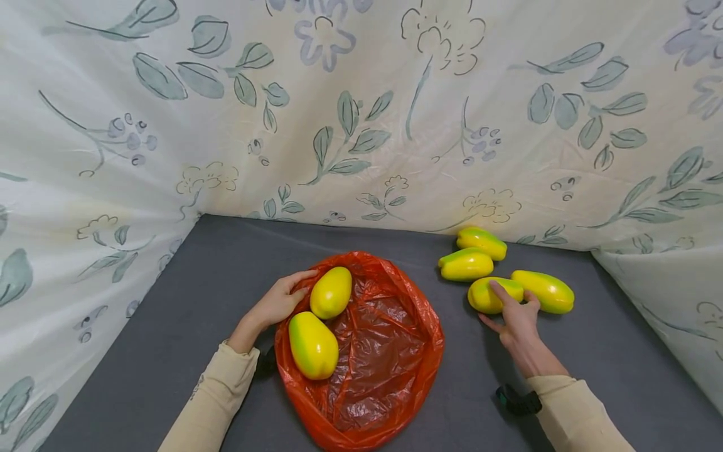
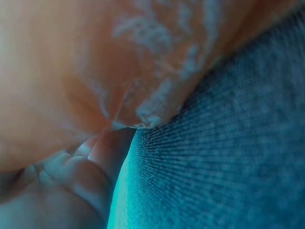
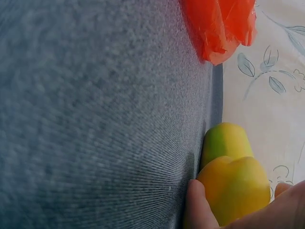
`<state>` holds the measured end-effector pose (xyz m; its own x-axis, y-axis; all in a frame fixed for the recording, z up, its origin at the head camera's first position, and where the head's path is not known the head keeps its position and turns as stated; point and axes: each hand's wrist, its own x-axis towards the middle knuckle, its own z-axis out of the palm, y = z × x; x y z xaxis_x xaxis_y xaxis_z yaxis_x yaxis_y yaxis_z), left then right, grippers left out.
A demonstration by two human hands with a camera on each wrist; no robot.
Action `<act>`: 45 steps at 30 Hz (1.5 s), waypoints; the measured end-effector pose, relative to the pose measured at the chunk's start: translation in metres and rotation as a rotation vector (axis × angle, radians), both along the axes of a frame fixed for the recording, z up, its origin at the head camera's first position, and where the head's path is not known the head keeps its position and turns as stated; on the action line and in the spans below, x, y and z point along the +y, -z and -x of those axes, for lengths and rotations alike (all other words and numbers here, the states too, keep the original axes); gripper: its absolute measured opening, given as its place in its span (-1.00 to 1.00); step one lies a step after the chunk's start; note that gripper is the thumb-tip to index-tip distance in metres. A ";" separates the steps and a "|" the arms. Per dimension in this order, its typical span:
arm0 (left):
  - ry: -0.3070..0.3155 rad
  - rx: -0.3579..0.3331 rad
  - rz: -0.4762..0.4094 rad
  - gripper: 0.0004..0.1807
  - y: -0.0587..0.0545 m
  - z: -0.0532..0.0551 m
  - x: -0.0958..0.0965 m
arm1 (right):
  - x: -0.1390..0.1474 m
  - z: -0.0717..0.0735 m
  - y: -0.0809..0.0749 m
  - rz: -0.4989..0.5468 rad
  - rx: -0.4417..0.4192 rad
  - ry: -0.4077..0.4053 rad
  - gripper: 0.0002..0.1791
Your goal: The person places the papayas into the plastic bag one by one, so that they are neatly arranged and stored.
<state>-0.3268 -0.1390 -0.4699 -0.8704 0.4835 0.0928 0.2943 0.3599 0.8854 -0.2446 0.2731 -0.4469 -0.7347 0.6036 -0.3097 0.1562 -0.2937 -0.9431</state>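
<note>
A red plastic bag [image 1: 390,351] lies with its mouth spread wide in the head view. Two yellow-green papayas [image 1: 314,345] rest inside it, along its left side. My left hand [image 1: 279,300] holds the bag's upper left rim, fingers over the edge near the upper papaya [image 1: 331,292]. To the right of the bag, my right hand [image 1: 518,320] grips a papaya [image 1: 486,296], its thumb and fingers on either side. In the right wrist view, the thumb [image 3: 200,205] lies against a papaya [image 3: 236,186]. The left wrist view is mostly skin and grey cloth.
Three more papayas lie close by: one [image 1: 545,292] right of the held one, and two [image 1: 467,264] behind it. A grey cloth [image 1: 186,351] covers the surface. Floral curtains [image 1: 361,125] hang at the back and sides.
</note>
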 end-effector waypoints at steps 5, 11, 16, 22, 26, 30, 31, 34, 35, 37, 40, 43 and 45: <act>-0.002 0.000 0.010 -0.52 0.000 0.001 0.000 | 0.001 0.002 -0.002 -0.011 -0.024 -0.001 0.18; -0.004 0.005 0.024 -0.53 -0.001 0.001 0.000 | 0.002 0.002 -0.004 -0.039 -0.035 -0.037 0.13; 0.000 0.003 0.017 -0.53 -0.001 0.001 0.000 | 0.002 0.000 -0.005 -0.057 -0.025 -0.093 0.09; -0.008 -0.007 0.016 -0.53 -0.002 0.000 0.000 | 0.006 0.000 -0.007 -0.069 -0.046 -0.202 0.16; -0.010 -0.001 0.029 -0.53 -0.003 -0.001 0.000 | 0.010 0.001 -0.007 -0.079 -0.065 -0.253 0.22; -0.010 0.004 0.037 -0.53 -0.004 -0.001 0.000 | 0.012 0.000 -0.008 -0.084 -0.070 -0.266 0.23; -0.010 0.004 0.036 -0.53 -0.003 -0.001 0.000 | 0.012 0.000 -0.008 -0.084 -0.068 -0.268 0.23; -0.012 0.004 0.030 -0.53 -0.003 -0.001 0.000 | 0.012 -0.001 -0.006 -0.082 -0.053 -0.275 0.22; -0.009 0.010 0.031 -0.53 -0.003 -0.001 0.000 | 0.012 -0.001 -0.006 -0.083 -0.047 -0.277 0.21; -0.010 0.013 0.030 -0.53 -0.002 -0.001 0.000 | 0.013 -0.002 -0.005 -0.087 -0.036 -0.281 0.22; -0.008 0.011 0.027 -0.53 -0.002 -0.001 0.000 | 0.012 -0.005 -0.005 -0.098 -0.027 -0.287 0.21; -0.004 -0.003 0.022 -0.52 -0.002 -0.001 0.000 | 0.011 -0.008 -0.006 -0.103 -0.024 -0.289 0.21; -0.001 -0.007 0.017 -0.52 -0.002 -0.001 0.000 | 0.011 -0.009 -0.006 -0.109 -0.024 -0.290 0.20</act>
